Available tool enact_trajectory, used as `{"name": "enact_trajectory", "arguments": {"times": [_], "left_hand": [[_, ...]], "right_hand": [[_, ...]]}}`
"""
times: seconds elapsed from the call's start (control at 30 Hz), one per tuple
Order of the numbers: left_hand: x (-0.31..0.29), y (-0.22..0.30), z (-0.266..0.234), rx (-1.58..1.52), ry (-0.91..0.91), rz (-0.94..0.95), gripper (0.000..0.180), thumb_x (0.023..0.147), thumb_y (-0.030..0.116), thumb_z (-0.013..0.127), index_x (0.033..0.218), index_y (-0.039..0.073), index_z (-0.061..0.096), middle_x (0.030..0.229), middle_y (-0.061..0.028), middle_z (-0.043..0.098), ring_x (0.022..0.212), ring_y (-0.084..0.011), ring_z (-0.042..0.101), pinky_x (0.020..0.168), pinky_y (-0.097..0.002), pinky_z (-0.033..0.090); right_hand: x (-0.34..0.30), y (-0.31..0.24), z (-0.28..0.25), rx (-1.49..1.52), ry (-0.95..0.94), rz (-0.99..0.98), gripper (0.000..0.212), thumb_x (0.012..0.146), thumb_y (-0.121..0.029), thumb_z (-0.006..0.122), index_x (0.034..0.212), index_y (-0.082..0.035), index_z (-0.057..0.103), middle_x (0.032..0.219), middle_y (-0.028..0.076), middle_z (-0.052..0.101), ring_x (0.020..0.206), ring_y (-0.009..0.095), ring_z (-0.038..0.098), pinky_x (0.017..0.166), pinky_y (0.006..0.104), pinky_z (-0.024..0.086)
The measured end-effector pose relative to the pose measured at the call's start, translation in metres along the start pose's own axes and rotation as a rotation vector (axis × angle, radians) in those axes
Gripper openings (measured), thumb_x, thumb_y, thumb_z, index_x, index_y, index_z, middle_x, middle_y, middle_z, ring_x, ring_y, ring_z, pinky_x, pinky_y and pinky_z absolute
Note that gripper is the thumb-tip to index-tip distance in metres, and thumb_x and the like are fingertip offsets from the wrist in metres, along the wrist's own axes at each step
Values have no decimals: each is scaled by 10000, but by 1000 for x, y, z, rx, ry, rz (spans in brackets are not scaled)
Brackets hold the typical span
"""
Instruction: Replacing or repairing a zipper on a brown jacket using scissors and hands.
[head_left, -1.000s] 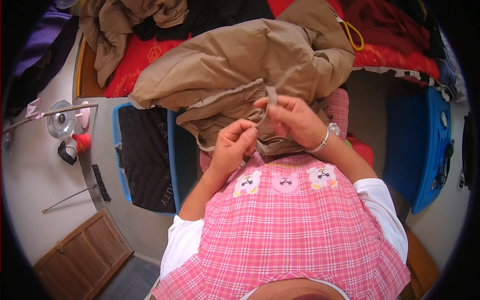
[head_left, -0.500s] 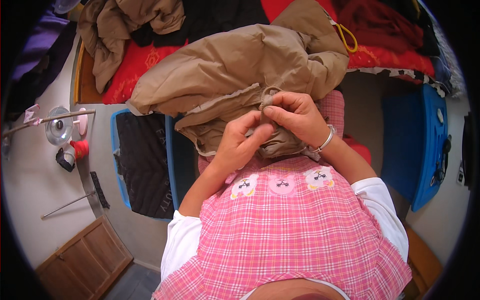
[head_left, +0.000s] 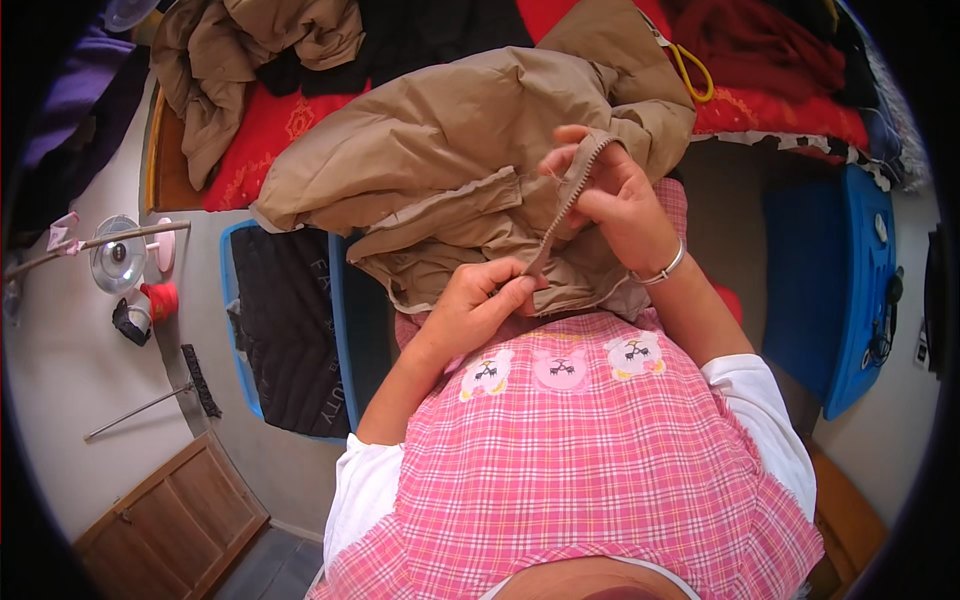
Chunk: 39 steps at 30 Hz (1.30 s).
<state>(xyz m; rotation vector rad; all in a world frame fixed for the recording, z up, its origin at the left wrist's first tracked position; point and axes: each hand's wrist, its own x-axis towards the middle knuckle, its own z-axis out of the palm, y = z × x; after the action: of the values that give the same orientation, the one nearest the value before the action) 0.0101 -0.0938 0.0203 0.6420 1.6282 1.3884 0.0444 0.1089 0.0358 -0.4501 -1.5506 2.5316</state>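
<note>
Head view: at far left a blue bin point(head_left: 340, 330) holds dark cloth. The left hand point(head_left: 480, 305) pinches the lower end of a tan jacket's point(head_left: 450, 150) zipper strip point(head_left: 565, 205). The right hand point(head_left: 620, 205), a bracelet at its wrist, grips the strip's upper end. The jacket lies across the lap, reaching onto the red bed point(head_left: 270, 130).

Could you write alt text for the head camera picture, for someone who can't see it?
Seen from above, a person in a pink checked apron holds a tan jacket, the left hand and right hand stretching its zipper strip between them, above a red-covered bed.
</note>
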Motion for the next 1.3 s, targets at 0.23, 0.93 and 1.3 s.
{"name": "enact_trajectory", "arguments": {"times": [0.23,0.93,1.3], "left_hand": [[-4,9,-14,-297,-69,-194,187,899,115,498,1040,16,570,672,14,573,598,-33,488,552,-180,369],[23,20,3,-480,184,85,179,901,176,489,798,32,512,665,-40,543,620,-87,492,602,-200,390],[18,11,-1,-582,68,58,238,921,229,411,760,64,467,628,-35,490,555,-77,420,517,-205,327]], "right_hand": [[-2,-7,-14,10,-323,38,333,817,6,524,1150,-5,537,867,21,594,659,57,465,563,213,392],[-2,1,-18,-291,-46,-90,132,885,-120,535,938,-10,585,739,-7,563,649,38,498,579,187,404],[-7,7,0,-222,-272,143,205,858,-177,612,980,-14,590,757,-27,560,621,23,494,547,172,413]]}}
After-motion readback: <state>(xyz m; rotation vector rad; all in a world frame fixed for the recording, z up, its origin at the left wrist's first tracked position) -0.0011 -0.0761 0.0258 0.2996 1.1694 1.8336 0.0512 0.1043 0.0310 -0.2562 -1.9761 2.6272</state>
